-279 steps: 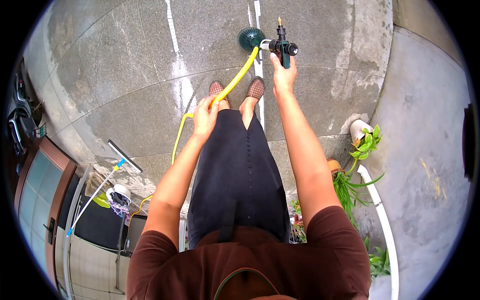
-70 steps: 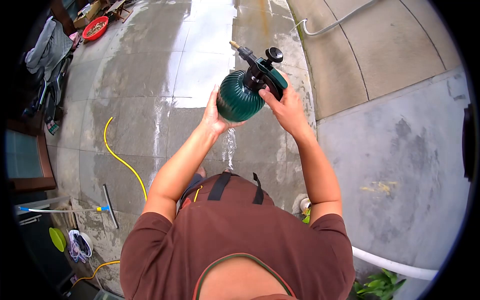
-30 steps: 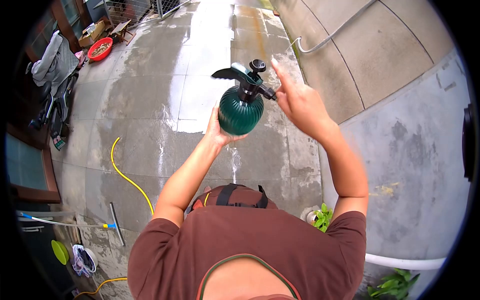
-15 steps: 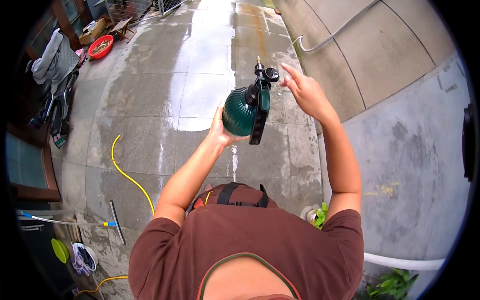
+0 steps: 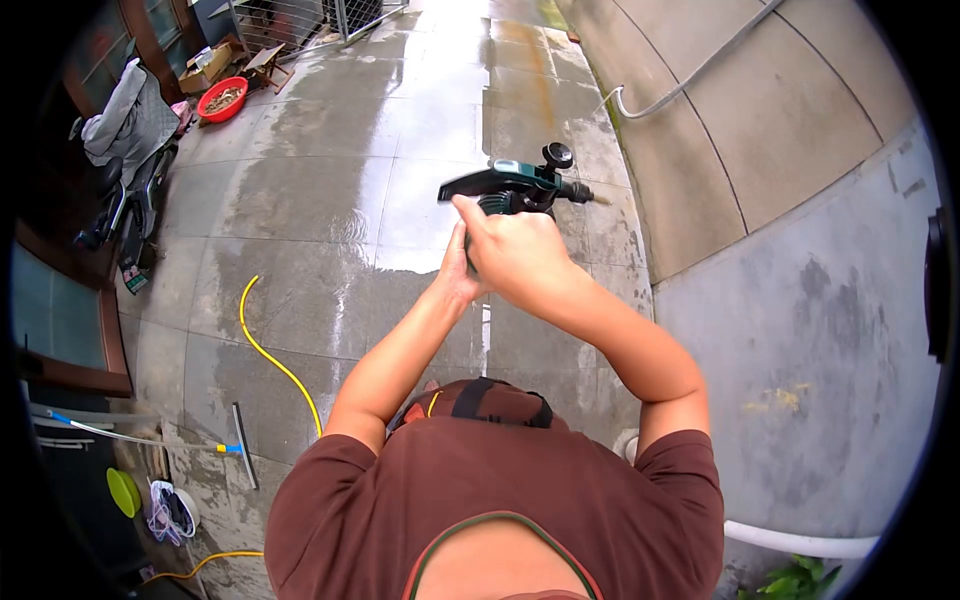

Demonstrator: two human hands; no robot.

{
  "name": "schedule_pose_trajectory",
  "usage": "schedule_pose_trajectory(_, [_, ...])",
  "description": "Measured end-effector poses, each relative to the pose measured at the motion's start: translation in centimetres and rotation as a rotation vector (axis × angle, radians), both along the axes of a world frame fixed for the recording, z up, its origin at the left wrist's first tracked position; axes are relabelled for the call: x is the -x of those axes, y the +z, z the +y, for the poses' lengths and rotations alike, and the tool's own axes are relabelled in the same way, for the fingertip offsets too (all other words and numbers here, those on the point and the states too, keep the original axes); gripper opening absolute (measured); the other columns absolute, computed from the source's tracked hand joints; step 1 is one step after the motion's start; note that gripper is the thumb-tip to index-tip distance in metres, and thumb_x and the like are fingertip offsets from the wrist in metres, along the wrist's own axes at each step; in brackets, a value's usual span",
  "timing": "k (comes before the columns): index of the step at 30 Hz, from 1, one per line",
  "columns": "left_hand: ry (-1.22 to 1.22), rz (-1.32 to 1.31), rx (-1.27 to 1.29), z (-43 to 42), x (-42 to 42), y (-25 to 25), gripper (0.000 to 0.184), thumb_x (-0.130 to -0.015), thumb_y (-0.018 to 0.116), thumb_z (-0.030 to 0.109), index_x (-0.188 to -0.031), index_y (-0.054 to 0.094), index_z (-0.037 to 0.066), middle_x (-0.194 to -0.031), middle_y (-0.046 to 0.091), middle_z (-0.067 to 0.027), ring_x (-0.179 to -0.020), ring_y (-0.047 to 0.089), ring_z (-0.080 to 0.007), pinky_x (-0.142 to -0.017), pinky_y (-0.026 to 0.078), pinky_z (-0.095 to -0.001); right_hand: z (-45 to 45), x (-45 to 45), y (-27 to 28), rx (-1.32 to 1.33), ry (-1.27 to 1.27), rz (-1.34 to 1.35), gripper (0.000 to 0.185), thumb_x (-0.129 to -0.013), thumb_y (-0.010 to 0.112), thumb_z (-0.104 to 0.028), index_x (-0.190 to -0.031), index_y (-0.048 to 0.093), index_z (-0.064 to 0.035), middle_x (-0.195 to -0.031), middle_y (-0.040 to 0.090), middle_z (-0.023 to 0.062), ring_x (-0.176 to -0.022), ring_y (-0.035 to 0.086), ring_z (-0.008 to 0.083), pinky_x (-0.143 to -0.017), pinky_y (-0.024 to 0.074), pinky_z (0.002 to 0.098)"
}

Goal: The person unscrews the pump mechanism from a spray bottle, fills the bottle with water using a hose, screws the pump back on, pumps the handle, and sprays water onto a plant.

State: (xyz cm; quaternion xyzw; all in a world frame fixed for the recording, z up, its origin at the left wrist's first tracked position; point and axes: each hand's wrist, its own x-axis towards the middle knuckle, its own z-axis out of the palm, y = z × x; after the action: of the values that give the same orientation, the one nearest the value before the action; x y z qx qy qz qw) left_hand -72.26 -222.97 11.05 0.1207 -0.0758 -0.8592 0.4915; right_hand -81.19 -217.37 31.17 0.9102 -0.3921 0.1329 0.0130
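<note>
A green spray bottle (image 5: 515, 183) with a black pump knob is held in front of my chest, its nozzle pointing right and its handle pointing left. My left hand (image 5: 459, 268) supports the bottle's body from the left and below. Across the front of the body lies my right hand (image 5: 520, 250), just under the handle, hiding most of the green globe. The fingers of my right hand are partly hidden, and whether they grip the bottle cannot be made out.
A yellow hose (image 5: 275, 362) lies on the wet paving at left, near a squeegee (image 5: 243, 447). Farther up-left are a covered scooter (image 5: 130, 130), a red basin (image 5: 222, 100) and a folding stool (image 5: 268, 66). A concrete wall (image 5: 800, 320) rises at right.
The bottle has turned so its nozzle points right instead of forward. My right hand has come in from the right to the bottle. My left hand still holds it.
</note>
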Motion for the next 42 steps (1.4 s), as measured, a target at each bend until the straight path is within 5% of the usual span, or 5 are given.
schedule_pose_trajectory(8, [-0.096,-0.162,-0.198,3.6,-1.3,5.0,0.067,-0.087,0.046,0.070,-0.137,0.053,0.026,-0.139,0.055,-0.0088,-0.127,0.053,-0.0323,-0.103,0.035,-0.0650,-4.1,3.8,7.3,0.076,0.029,-0.481,0.028,-0.091,0.052,-0.004,-0.111,0.070,-0.0068,-0.071,0.068,0.0042,-0.063,0.065,0.0130,-0.063,0.0514,0.0268])
schedule_pose_trajectory(17, [-0.066,-0.196,-0.276,3.4,-3.0,5.1,0.068,-0.086,0.050,0.069,-0.137,0.054,0.024,-0.140,0.055,-0.0098,-0.127,0.052,-0.0345,-0.104,0.032,-0.0685,-13.0,5.9,3.3,-0.754,0.006,-0.464,0.067,-0.102,0.028,-0.061,-0.128,0.066,-0.0116,-0.121,0.068,0.0091,-0.128,0.051,0.0236,-0.117,0.0259,0.0377])
schedule_pose_trajectory(25, [-0.034,-0.213,-0.250,1.1,-6.9,3.7,0.070,-0.084,0.049,0.070,-0.136,0.056,0.022,-0.136,0.059,-0.0109,-0.126,0.054,-0.0337,-0.104,0.034,-0.0654,-14.4,2.4,0.1,-0.587,0.284,-0.519,0.057,-0.107,0.028,-0.048,-0.134,0.060,-0.0081,-0.143,0.052,0.0105,-0.135,0.044,0.0228,-0.117,0.0271,0.0372])
schedule_pose_trajectory(35, [0.023,-0.011,-0.197,-2.0,-13.2,3.1,0.060,-0.085,0.051,0.066,-0.125,0.062,0.023,-0.125,0.064,-0.0056,-0.113,0.059,-0.0269,-0.096,0.042,-0.0554,-8.3,-0.2,2.9,-0.950,0.245,-0.502,0.051,-0.106,0.037,-0.040,-0.136,0.055,-0.0023,-0.094,0.073,0.0062,-0.105,0.064,0.0196,-0.100,0.0432,0.0364])
schedule_pose_trajectory(42, [0.131,-0.217,-0.281,-2.6,-15.2,6.9,0.049,-0.087,0.057,0.054,-0.120,0.064,0.018,-0.115,0.068,-0.0059,-0.106,0.063,-0.0231,-0.091,0.047,-0.0507,-13.6,-1.4,1.0,-0.402,0.129,-0.521,0.045,-0.093,0.063,-0.021,-0.135,0.055,-0.0077,-0.118,0.067,0.0111,-0.116,0.059,0.0261,-0.101,0.0437,0.0382])
